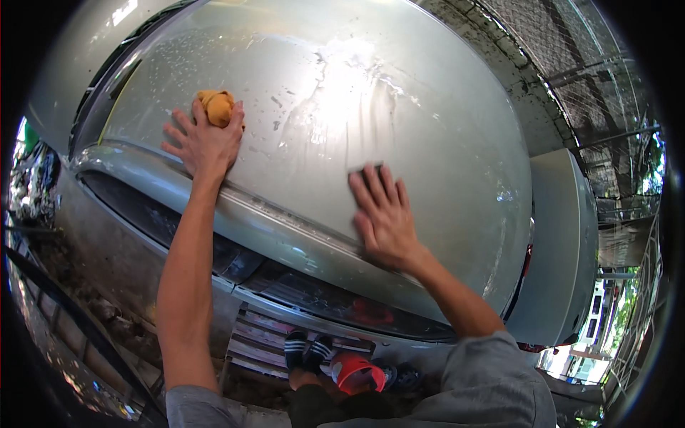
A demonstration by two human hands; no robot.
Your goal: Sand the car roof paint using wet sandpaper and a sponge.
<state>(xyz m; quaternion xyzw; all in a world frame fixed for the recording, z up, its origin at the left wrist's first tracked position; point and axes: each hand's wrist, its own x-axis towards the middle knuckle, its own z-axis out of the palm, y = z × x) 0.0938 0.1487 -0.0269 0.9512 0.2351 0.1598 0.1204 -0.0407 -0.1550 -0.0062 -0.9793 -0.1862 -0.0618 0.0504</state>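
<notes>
Red bucket point(357, 374) beside striped sandals point(317, 351), below the car's side. Roof trim strip point(285, 216) runs between left wrist and right palm. Right hand point(385, 217) open, spread on wet silver roof point(442, 143), nothing visible in it. Left hand point(208, 145), the nearer, pinches orange cloth point(220, 107) between thumb and forefinger, other fingers splayed; cloth bunched just past the palm, no clear long axis. Beyond: mesh fence point(571, 43).

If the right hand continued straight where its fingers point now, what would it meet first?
Sliding along the silver car roof, the right hand would probably first meet the water streaks just beyond its fingers. No solid object appears in its way on the roof, though depth is unclear.
</notes>
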